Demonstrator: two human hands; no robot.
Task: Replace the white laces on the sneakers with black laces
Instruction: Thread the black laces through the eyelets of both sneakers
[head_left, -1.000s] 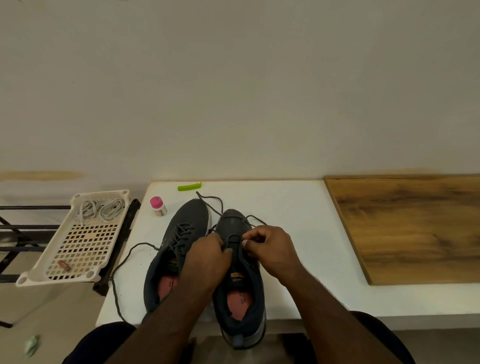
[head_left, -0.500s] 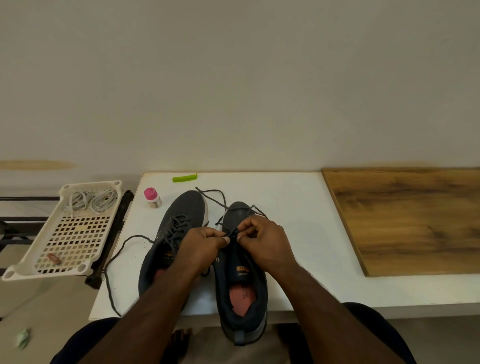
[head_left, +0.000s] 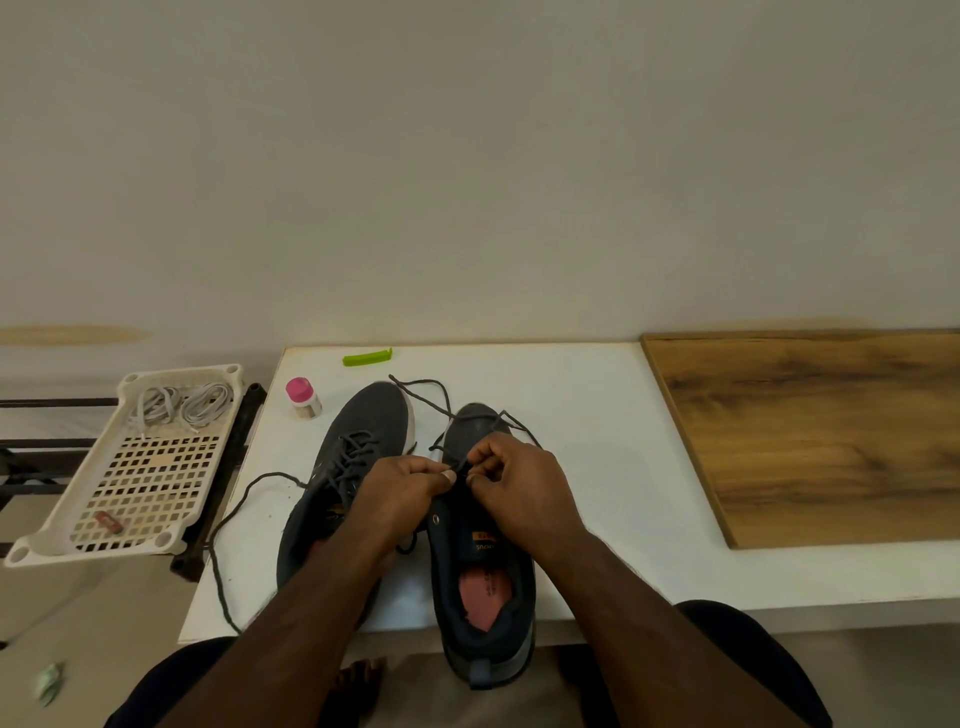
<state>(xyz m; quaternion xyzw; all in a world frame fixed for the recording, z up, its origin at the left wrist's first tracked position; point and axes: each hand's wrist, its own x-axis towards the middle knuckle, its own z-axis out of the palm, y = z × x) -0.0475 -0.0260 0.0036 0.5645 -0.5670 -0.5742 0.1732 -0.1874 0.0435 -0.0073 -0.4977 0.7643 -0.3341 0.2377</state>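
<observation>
Two dark grey sneakers lie on the white table (head_left: 587, 415), toes away from me. The left sneaker (head_left: 363, 431) is threaded with a black lace whose loose end (head_left: 228, 525) trails off the table's left edge. Over the right sneaker (head_left: 485, 577), my left hand (head_left: 402, 491) and my right hand (head_left: 519, 483) each pinch the black lace (head_left: 423, 392), fingertips almost touching above the eyelets. That lace loops past the toe. Its path under my hands is hidden. The white laces (head_left: 182, 405) lie coiled in a white perforated basket (head_left: 140, 483) to the left.
A pink-capped small bottle (head_left: 303, 397) and a green clip (head_left: 367, 357) sit near the table's far left corner. A wooden board (head_left: 810, 431) covers the table's right part. The basket rests on a black rack (head_left: 31, 441). The right sneaker's heel overhangs the near edge.
Both hands have lifted slightly and drawn together over the right sneaker's eyelets, pinching the black lace. The camera has tilted, shifting the scene lower left.
</observation>
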